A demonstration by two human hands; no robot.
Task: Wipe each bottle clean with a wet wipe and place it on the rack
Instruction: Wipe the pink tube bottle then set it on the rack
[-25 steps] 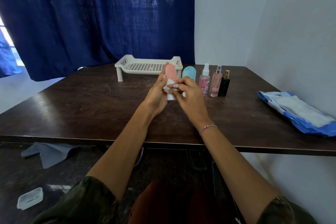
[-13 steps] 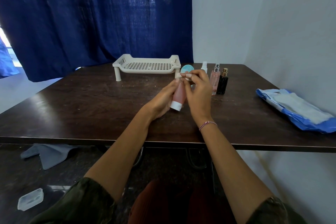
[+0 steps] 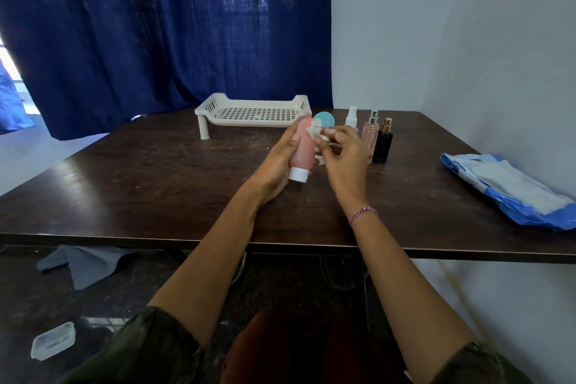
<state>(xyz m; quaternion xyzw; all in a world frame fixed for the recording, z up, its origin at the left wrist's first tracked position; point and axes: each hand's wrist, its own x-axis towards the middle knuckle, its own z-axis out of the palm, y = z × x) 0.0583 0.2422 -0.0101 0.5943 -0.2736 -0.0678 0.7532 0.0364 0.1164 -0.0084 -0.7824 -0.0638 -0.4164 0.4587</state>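
My left hand [image 3: 277,162] grips a pink tube bottle [image 3: 303,150] with its white cap pointing down toward me, held above the table. My right hand [image 3: 344,159] pinches a small white wet wipe [image 3: 314,131] against the upper part of the pink bottle. Behind my hands stand a blue tube bottle [image 3: 324,118], a white-topped spray bottle [image 3: 351,117], a pink perfume bottle [image 3: 370,132] and a black perfume bottle [image 3: 383,143]. The white perforated rack [image 3: 254,114] sits at the back of the table with nothing on it.
A blue pack of wet wipes [image 3: 511,190] lies at the table's right side by the wall. The dark wooden table [image 3: 156,178] has bare surface to the left. A grey cloth [image 3: 84,262] and a clear lid [image 3: 53,341] lie on the floor.
The pink bottle has tipped so its cap points down toward me. My right hand moved the wipe from the bottle's middle up to its far end.
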